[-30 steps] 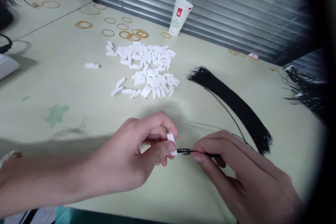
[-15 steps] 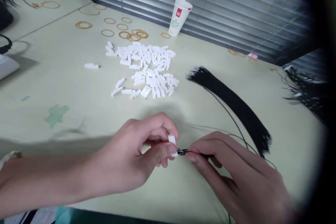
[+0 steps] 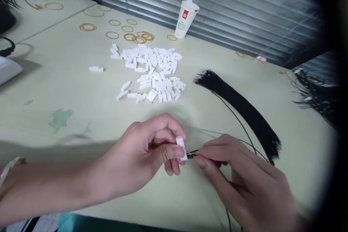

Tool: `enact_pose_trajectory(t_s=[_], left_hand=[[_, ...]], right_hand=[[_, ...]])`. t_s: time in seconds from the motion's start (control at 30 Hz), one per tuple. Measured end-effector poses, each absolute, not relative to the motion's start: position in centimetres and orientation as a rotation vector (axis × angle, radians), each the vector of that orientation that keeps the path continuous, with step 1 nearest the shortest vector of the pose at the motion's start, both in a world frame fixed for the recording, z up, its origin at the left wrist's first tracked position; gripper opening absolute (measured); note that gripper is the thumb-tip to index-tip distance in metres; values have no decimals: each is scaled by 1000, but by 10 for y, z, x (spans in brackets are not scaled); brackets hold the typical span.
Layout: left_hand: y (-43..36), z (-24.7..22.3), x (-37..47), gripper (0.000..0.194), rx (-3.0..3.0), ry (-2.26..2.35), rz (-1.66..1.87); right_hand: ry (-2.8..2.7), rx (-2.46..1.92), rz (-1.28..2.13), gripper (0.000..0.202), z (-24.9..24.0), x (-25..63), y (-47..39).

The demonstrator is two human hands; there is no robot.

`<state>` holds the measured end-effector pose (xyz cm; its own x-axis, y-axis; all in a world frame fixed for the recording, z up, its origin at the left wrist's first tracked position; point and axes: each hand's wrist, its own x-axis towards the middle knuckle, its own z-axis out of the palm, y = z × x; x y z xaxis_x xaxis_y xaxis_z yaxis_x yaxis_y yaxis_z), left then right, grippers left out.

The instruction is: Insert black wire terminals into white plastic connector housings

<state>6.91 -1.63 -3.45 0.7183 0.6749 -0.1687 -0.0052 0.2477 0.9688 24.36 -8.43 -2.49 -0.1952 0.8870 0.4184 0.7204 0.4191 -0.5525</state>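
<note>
Between the thumb and fingers of my left hand (image 3: 152, 152) is a small white plastic connector housing (image 3: 180, 144), held upright. My right hand (image 3: 239, 170) pinches thin black wires (image 3: 191, 154) whose ends meet the housing's right side; whether they are seated inside cannot be made out. Loose black wire runs out behind and below my right hand. A thick bundle of black wires (image 3: 239, 105) lies on the table just beyond that hand. Farther off is a pile of white connector housings (image 3: 152, 58), with several strays around its left edge.
Several tan rubber bands (image 3: 138, 37) lie toward the back of the table (image 3: 81, 98). A white paper cup (image 3: 186, 20) with paper in it stands by the window blinds. More black wires (image 3: 317, 90) lie at the right edge, and a white device (image 3: 8, 69) sits at the left.
My left hand has shifted slightly right with the housing, closer to my right hand. The stretch of wires showing between the housing and my right fingers looks shorter and differently arranged.
</note>
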Motion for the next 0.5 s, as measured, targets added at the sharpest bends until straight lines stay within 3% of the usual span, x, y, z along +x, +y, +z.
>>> enact_pose_trajectory(t_s=[0.3,0.5], left_hand=[[-17,-38,68,4,1343,668,495],[-17,-36,69,5,1388,679,472]], right_hand=[[-2045,-1372,255,20,-13,254,-87],[-2068,-1365,252,16,-16,253,-88]])
